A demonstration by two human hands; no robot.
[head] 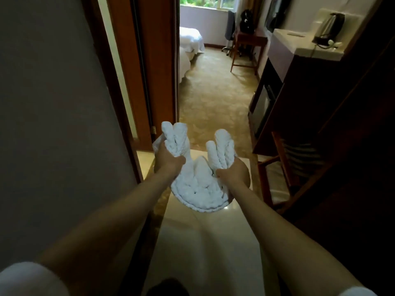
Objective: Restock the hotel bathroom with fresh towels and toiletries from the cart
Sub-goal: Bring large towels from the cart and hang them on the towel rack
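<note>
The white towel bundle (198,189) is hanging in mid-air above the tiled floor (213,242), sagging in a loop between two bunched ends; the left hand (168,164) is gripping one end and the right hand (234,173) the other, fingers curled tight round the cloth. Risk: the loose middle is drooping lowest; should either grip be slackening, the cloth is likely dropping to the floor and becoming unfit for restocking. The wooden door (158,60) is standing open just to the left; a trailing fold is liable to be snagging on its hinge (153,129); the luggage rack (282,167) is narrowing the passage on the right.
</note>
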